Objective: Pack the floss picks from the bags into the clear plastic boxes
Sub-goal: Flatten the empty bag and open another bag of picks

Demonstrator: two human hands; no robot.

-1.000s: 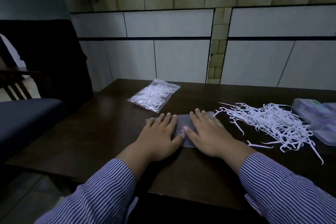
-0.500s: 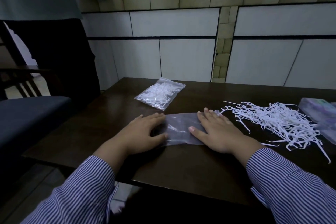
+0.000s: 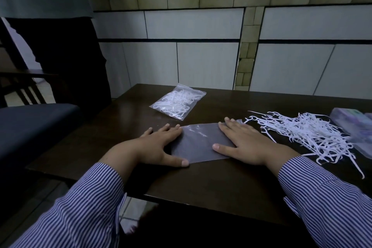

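1. Your left hand (image 3: 159, 146) lies flat, fingers straight and spread, its thumb tip at the near left corner of the empty clear bag (image 3: 199, 143) and its fingertips at the bag's far left corner.
2. Your right hand (image 3: 247, 143) lies flat too, fingers straight and close together, palm down on the right part of that bag, thumb stretched across it toward your left hand.
3. The bag sits flat on the dark table (image 3: 211, 183) between your two hands, nothing visible inside it.
4. Just beyond your left fingertips lies a sealed bag of floss picks (image 3: 178, 102), apart from both hands.
5. Just right of your right fingertips spreads a loose pile of floss picks (image 3: 308, 133); its nearest picks come close to your fingers.
6. Beyond that pile, at the right edge of view, sit the clear plastic boxes (image 3: 354, 125), blurred.
7. Far to your left stand a chair (image 3: 30, 127) and another person (image 3: 50, 26).
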